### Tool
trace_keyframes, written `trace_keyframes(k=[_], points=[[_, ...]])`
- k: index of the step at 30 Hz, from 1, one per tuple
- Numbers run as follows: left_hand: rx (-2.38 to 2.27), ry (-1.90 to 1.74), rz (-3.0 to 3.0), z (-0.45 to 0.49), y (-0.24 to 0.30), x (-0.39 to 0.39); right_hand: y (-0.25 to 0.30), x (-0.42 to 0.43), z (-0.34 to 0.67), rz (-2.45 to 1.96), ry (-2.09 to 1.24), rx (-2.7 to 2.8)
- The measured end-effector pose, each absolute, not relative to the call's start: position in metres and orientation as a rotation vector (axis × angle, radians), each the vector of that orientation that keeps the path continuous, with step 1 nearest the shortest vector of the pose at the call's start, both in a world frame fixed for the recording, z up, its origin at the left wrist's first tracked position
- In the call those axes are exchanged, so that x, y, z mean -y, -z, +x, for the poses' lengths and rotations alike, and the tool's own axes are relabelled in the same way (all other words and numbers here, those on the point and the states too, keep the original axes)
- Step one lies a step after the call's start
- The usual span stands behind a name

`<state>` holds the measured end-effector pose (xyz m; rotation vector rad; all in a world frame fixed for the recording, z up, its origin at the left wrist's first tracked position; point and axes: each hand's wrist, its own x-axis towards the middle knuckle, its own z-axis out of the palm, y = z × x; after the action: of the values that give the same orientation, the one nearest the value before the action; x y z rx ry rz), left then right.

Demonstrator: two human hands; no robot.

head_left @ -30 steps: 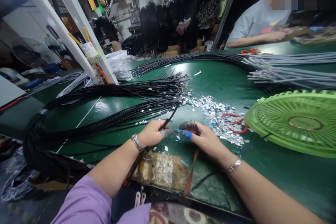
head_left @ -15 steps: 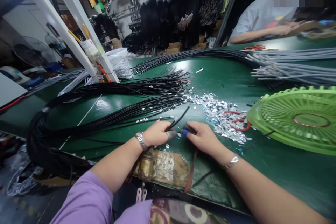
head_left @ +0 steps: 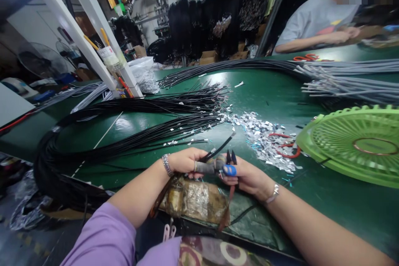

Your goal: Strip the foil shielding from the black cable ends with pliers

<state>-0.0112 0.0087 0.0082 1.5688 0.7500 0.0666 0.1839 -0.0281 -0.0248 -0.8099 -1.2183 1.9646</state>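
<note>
My left hand (head_left: 188,163) is closed around a black cable (head_left: 225,143), whose free end points up and to the right. Grey coverings wrap its fingers, which meet those of my right hand. My right hand (head_left: 249,174) has blue tape on its thumb and grips what looks like small nippers (head_left: 231,158); their two dark tips stand up, slightly apart. Its handles are mostly hidden in the palm. Beneath the hands lies a tape-covered brown block (head_left: 199,200) at the table's front edge.
Bundles of black cables (head_left: 149,135) curve over the green table (head_left: 193,91) on the left. Silver foil scraps (head_left: 264,141) lie around a red-handled tool (head_left: 291,153). A green fan (head_left: 352,141) stands at right, grey cables (head_left: 330,79) behind it. A co-worker (head_left: 311,25) sits across the table.
My right hand has turned, so the dark tips now point upward and its blue-taped thumb shows fully. Both hands have come together. The cable end has shifted slightly right and down.
</note>
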Motion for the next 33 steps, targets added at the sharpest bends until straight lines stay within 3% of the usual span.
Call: trace_keyframes(k=[2,6,8,13,20,25,33], points=[[-0.836,-0.117,1.641,-0.010,-0.008,-0.008,0.023,0.027,0.182,-0.945,-1.793,1.296],[-1.127,-0.272,2.113,-0.002,-0.007,-0.003,0.020,0.024,0.184,-1.301,-0.975,1.655],[-1.160,-0.283,2.251,-0.001,-0.008,-0.001,0.020,0.022,0.187,-1.321,-0.843,1.732],[-1.132,-0.378,2.175,-0.006,-0.009,-0.004,0.022,0.019,0.194,-1.172,-1.147,1.606],[-1.028,-0.388,2.170,-0.009,-0.006,-0.005,0.021,0.022,0.190,-1.160,-1.110,1.640],[-0.917,-0.398,2.088,-0.007,-0.005,-0.005,0.021,0.025,0.184,-1.114,-1.377,1.425],[-1.119,-0.491,2.037,-0.006,-0.008,-0.004,0.033,0.001,0.206,-1.302,-1.180,0.908]])
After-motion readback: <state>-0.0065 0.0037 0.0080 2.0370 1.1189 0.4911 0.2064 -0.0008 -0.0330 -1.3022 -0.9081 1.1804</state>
